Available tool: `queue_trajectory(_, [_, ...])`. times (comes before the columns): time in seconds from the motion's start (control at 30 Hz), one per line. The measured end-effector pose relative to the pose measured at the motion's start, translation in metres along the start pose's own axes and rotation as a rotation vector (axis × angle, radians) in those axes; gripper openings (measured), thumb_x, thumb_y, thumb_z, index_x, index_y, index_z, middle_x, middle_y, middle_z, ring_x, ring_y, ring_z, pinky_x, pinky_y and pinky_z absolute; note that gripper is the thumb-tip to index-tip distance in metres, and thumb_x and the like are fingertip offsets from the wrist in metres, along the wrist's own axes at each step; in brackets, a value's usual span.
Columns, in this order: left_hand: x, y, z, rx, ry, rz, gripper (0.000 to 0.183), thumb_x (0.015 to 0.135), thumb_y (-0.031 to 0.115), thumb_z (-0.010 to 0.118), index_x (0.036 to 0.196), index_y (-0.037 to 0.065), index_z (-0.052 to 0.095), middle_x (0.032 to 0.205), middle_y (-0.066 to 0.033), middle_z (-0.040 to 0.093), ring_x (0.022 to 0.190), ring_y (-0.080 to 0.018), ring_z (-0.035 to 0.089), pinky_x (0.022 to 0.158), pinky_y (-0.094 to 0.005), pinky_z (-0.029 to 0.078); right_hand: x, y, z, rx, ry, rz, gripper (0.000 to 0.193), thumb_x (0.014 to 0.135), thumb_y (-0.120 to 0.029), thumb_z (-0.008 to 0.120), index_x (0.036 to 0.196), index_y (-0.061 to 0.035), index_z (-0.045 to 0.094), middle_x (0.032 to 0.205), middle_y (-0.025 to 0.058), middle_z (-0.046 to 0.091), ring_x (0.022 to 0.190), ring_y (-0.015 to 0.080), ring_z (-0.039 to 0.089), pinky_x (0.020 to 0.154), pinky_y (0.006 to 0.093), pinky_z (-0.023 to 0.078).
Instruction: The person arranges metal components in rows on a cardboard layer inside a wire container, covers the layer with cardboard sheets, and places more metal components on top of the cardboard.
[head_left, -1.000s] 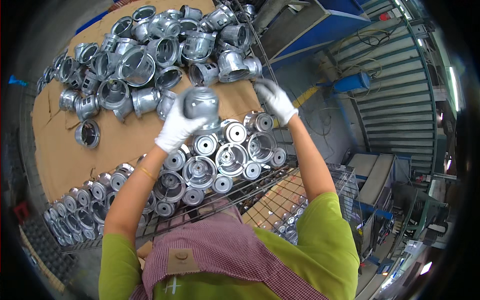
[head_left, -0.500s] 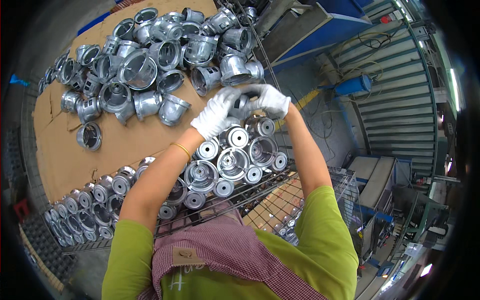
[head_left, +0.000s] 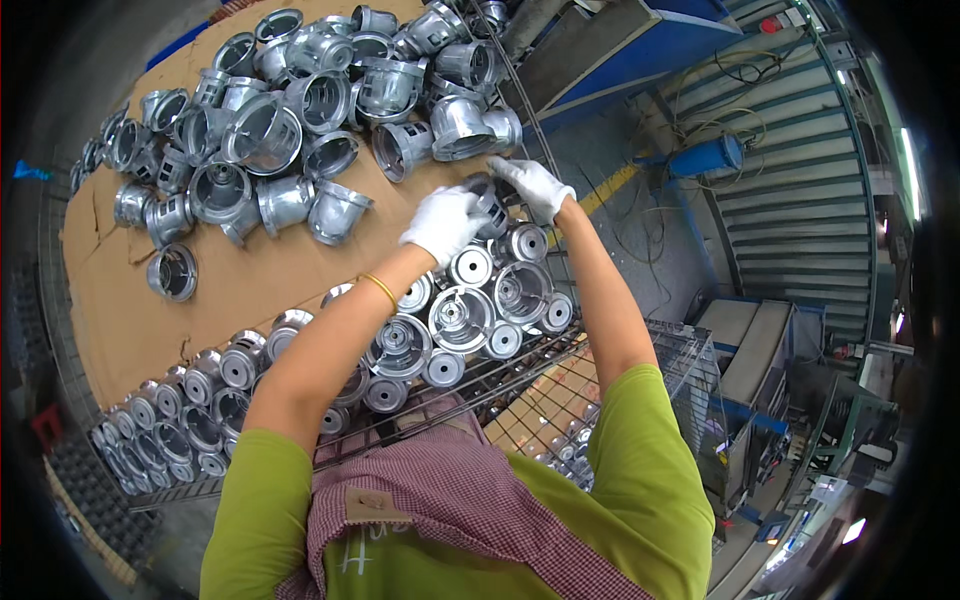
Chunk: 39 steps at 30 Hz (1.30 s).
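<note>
At the right end of the cardboard, my gloved left hand [head_left: 445,223] is closed on the side of a silvery cup-shaped metal housing [head_left: 491,212]. The housing stands behind the packed housings of the near row. My right hand [head_left: 535,188], also in a white glove, is raised just beyond it, fingers stretched out and holding nothing. Close below both hands are housings set on end, one with a wide open mouth [head_left: 522,292] and one showing a round end with a central hole [head_left: 471,266]. The held housing is partly covered by my left fingers.
A heap of loose metal housings [head_left: 325,100] lies on the brown cardboard [head_left: 120,330] at the far side. Ordered housings [head_left: 203,428] line the near edge inside a wire cage [head_left: 540,385]. A blue-sided metal structure [head_left: 640,70] stands at the far right.
My hands, close together over the housing before, have separated. The right one has lifted off with its fingers straightened, while the left stays on the housing. The view has shifted slightly.
</note>
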<state>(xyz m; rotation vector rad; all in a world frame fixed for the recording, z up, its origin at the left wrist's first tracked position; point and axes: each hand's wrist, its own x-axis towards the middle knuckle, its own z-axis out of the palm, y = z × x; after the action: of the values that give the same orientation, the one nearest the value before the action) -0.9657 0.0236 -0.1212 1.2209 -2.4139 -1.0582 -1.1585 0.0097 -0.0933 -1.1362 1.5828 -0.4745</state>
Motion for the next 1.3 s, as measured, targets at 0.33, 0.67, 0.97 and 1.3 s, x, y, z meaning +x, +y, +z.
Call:
queue_trajectory(0.33, [-0.049,-0.002,-0.061,0.308,0.409,0.155,0.045,0.082,0.037,0.063,0.114,0.006,0.057,0.116,-0.0137,0.058,0.108,-0.0316,0.053,0.094,-0.0431,0.041,0.008,0.027,0.003,-0.761,0.162,-0.134,0.035,0.073,-0.022,0.067,0.105,-0.0073,0.065,0.1,0.0206,0.065,0.095,0.0368,0.062,0.084,0.0402,0.049])
queue_trajectory(0.67, [-0.047,-0.066,-0.105,0.345,0.262,-0.534,0.054,0.086,0.045,0.054,0.121,0.004,0.053,0.113,-0.0238,0.058,0.101,-0.0377,0.061,0.084,-0.045,0.05,0.004,0.017,0.016,-0.844,0.078,-0.179,0.035,0.079,-0.019,0.067,0.109,-0.0019,0.062,0.098,0.0216,0.066,0.093,0.0363,0.063,0.082,0.0379,0.049])
queue_trajectory(0.97, [-0.084,-0.069,-0.1,-0.145,0.375,-0.373,0.051,0.079,0.009,0.059,0.127,0.001,0.045,0.109,-0.0275,0.061,0.104,-0.0404,0.059,0.087,-0.0434,0.047,-0.011,-0.017,-0.012,-0.487,0.283,-0.337,0.058,0.081,-0.052,0.062,0.114,-0.0047,0.062,0.113,0.0196,0.063,0.106,0.0339,0.06,0.089,0.0368,0.047])
queue_trajectory(1.3, [-0.072,-0.045,-0.032,-0.285,0.235,-0.193,0.046,0.082,0.007,0.055,0.127,0.005,0.049,0.12,-0.0219,0.058,0.114,-0.0371,0.053,0.099,-0.0409,0.042,0.034,-0.072,-0.013,-0.507,0.15,-0.526,0.061,0.071,-0.025,0.068,0.127,-0.0085,0.053,0.118,0.0185,0.06,0.109,0.0308,0.058,0.095,0.0343,0.046])
